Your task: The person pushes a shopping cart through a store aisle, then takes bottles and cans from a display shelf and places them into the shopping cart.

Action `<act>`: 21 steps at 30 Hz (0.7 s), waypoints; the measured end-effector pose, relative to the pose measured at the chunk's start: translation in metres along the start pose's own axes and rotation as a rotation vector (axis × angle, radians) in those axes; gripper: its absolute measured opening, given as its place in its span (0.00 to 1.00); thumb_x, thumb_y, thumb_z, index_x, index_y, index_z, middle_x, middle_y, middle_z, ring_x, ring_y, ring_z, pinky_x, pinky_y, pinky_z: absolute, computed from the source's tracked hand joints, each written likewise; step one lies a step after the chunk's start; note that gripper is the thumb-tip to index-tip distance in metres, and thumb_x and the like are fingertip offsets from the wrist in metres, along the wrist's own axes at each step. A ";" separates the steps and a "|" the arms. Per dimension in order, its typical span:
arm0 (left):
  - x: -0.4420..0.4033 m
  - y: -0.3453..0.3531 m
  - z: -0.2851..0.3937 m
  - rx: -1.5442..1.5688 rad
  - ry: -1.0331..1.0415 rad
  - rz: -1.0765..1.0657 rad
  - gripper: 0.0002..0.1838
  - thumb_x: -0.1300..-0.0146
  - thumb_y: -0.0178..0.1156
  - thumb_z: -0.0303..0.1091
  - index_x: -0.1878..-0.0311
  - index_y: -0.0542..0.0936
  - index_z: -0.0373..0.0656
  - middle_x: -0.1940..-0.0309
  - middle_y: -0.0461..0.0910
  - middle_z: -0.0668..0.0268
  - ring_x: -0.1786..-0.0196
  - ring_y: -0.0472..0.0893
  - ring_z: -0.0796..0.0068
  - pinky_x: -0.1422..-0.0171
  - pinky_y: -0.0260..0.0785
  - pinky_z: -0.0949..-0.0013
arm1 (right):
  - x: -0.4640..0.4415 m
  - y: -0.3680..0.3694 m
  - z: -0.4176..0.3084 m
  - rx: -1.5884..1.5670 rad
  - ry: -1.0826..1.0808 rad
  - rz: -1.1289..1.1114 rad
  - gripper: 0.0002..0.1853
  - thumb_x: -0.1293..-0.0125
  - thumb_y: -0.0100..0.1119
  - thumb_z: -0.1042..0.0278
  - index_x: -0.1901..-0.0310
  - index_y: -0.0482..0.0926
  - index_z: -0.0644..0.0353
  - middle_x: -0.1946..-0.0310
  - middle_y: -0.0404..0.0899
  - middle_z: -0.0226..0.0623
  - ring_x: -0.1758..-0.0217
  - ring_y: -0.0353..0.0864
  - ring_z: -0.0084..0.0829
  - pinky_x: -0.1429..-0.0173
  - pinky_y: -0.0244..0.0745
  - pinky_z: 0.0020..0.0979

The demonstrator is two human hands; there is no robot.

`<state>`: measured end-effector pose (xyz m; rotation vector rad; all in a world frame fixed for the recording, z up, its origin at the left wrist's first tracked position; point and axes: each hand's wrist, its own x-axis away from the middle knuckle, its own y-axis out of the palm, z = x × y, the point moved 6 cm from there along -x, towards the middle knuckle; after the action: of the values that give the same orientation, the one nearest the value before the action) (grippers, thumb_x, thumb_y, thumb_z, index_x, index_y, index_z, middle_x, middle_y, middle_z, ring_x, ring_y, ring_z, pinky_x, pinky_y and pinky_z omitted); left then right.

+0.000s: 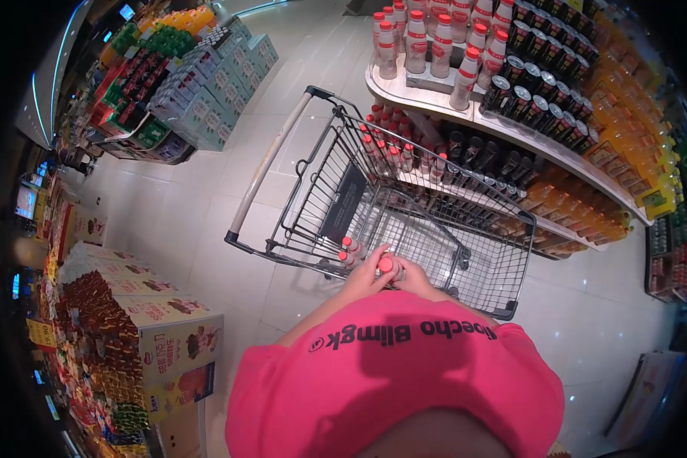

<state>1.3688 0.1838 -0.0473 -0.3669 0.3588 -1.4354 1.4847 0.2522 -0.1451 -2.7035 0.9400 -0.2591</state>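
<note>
Your two hands meet near the centre of the frame, around one red-capped bottle [387, 265]. The left hand [368, 276] has its fingers bent about the left side of this bottle, and some fingertips come up beside the cap. The right hand [414, 278] closes on it from the right side; its fingers are partly hidden, so how tightly they press I cannot tell. The cap faces up to you, and most of the bottle's body is covered by the hands.

By count, there is one bottle in your hands and two other red-capped bottles [348, 251] just left of your left hand, near the wire side of the cart [528, 223]. If these two stand inside the cart, I cannot tell for sure. There is one cart, with one handle bar [271, 160] at its left. On the white shelf [511, 131], upper right, are more than ten bottles with red caps, and beside them several rows of dark cans [538, 99], too crowded for exact counting.

Both your forearms come out of the pink shirt [404, 374] at the bottom and go upward, bending inward until the hands join, close before your chest and over the near side of the cart.
</note>
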 end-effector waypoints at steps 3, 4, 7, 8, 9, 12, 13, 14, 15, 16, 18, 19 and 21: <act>0.006 -0.008 0.001 -0.063 -0.023 0.037 0.26 0.43 0.61 0.34 0.41 0.66 0.42 0.52 0.76 0.51 0.47 0.75 0.52 0.45 0.68 0.61 | 0.000 0.005 -0.008 -0.024 0.084 -0.062 0.29 0.57 0.68 0.73 0.49 0.73 0.57 0.57 0.79 0.44 0.53 0.80 0.41 0.51 0.74 0.33; 0.007 -0.010 0.001 -0.087 -0.036 0.039 0.24 0.43 0.61 0.33 0.43 0.68 0.42 0.53 0.76 0.51 0.47 0.75 0.52 0.46 0.68 0.61 | 0.001 0.006 -0.013 -0.018 0.116 -0.082 0.29 0.57 0.68 0.73 0.49 0.73 0.56 0.58 0.79 0.44 0.54 0.80 0.41 0.51 0.74 0.33; 0.006 -0.009 0.002 -0.115 -0.020 0.027 0.19 0.44 0.61 0.33 0.49 0.71 0.42 0.57 0.77 0.52 0.52 0.77 0.53 0.50 0.69 0.61 | 0.001 0.007 -0.012 -0.029 0.046 -0.066 0.28 0.57 0.68 0.75 0.49 0.73 0.56 0.59 0.80 0.43 0.55 0.81 0.41 0.52 0.74 0.34; 0.005 -0.008 0.002 -0.128 -0.031 0.014 0.19 0.44 0.62 0.33 0.50 0.71 0.42 0.59 0.77 0.52 0.53 0.77 0.52 0.52 0.69 0.60 | 0.003 0.008 -0.008 -0.056 0.083 -0.072 0.29 0.57 0.67 0.76 0.49 0.73 0.55 0.59 0.80 0.43 0.55 0.80 0.41 0.51 0.74 0.34; 0.002 -0.007 0.005 -0.139 -0.040 0.002 0.18 0.45 0.62 0.33 0.51 0.71 0.42 0.61 0.78 0.53 0.55 0.78 0.52 0.53 0.69 0.60 | 0.005 0.006 -0.007 -0.081 0.120 -0.078 0.29 0.57 0.67 0.76 0.48 0.72 0.55 0.59 0.80 0.43 0.55 0.80 0.41 0.51 0.74 0.34; -0.010 -0.006 0.000 -0.203 -0.021 -0.040 0.17 0.46 0.63 0.35 0.54 0.72 0.42 0.66 0.79 0.53 0.59 0.79 0.52 0.57 0.70 0.58 | 0.008 -0.001 -0.003 -0.074 0.176 -0.080 0.31 0.56 0.65 0.77 0.46 0.70 0.55 0.57 0.79 0.44 0.52 0.79 0.42 0.48 0.73 0.36; -0.017 -0.004 -0.003 -0.226 -0.004 -0.053 0.17 0.46 0.63 0.36 0.54 0.72 0.42 0.68 0.79 0.54 0.61 0.79 0.52 0.58 0.70 0.58 | 0.009 -0.007 -0.001 -0.054 0.187 -0.077 0.32 0.56 0.65 0.76 0.44 0.70 0.56 0.56 0.78 0.44 0.51 0.78 0.42 0.47 0.72 0.36; -0.024 -0.004 -0.008 -0.245 -0.026 -0.055 0.18 0.46 0.64 0.36 0.54 0.72 0.41 0.68 0.79 0.54 0.62 0.80 0.53 0.59 0.71 0.60 | 0.010 -0.013 0.004 0.023 0.135 -0.021 0.32 0.55 0.65 0.75 0.43 0.69 0.56 0.55 0.78 0.44 0.50 0.78 0.43 0.45 0.71 0.37; -0.033 -0.005 -0.012 -0.264 -0.049 -0.057 0.19 0.47 0.65 0.35 0.54 0.73 0.41 0.67 0.80 0.54 0.62 0.81 0.54 0.60 0.72 0.61 | 0.010 -0.016 0.014 0.099 0.085 0.033 0.33 0.55 0.64 0.74 0.42 0.68 0.57 0.54 0.77 0.45 0.49 0.77 0.43 0.44 0.71 0.37; -0.041 -0.006 -0.016 -0.283 -0.075 -0.060 0.19 0.48 0.65 0.35 0.54 0.73 0.40 0.67 0.80 0.54 0.63 0.82 0.55 0.60 0.73 0.63 | 0.013 -0.021 0.011 0.176 0.038 0.085 0.34 0.54 0.63 0.74 0.41 0.67 0.57 0.53 0.77 0.45 0.48 0.76 0.44 0.43 0.70 0.37; -0.059 -0.009 -0.023 -0.313 -0.091 -0.028 0.19 0.51 0.67 0.38 0.57 0.75 0.41 0.71 0.80 0.54 0.65 0.82 0.54 0.61 0.73 0.61 | 0.023 -0.031 0.026 0.254 0.088 0.081 0.30 0.51 0.62 0.69 0.43 0.69 0.59 0.52 0.76 0.47 0.46 0.74 0.44 0.41 0.69 0.37; -0.069 -0.011 -0.026 -0.343 -0.097 -0.034 0.18 0.50 0.66 0.38 0.59 0.74 0.42 0.71 0.80 0.54 0.65 0.81 0.53 0.62 0.72 0.59 | 0.027 -0.033 0.043 0.276 0.120 0.061 0.29 0.51 0.62 0.69 0.44 0.70 0.60 0.53 0.76 0.47 0.47 0.75 0.44 0.42 0.69 0.37; -0.087 -0.015 -0.039 -0.402 -0.098 -0.028 0.16 0.50 0.64 0.38 0.61 0.74 0.42 0.71 0.80 0.53 0.65 0.80 0.52 0.61 0.72 0.57 | 0.043 -0.041 0.062 0.251 0.203 0.054 0.24 0.49 0.60 0.67 0.48 0.74 0.61 0.56 0.78 0.46 0.51 0.78 0.42 0.46 0.72 0.36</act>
<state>1.3292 0.2682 -0.0739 -0.7672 0.5664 -1.3632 1.5575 0.2677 -0.1882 -2.4518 0.9617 -0.6073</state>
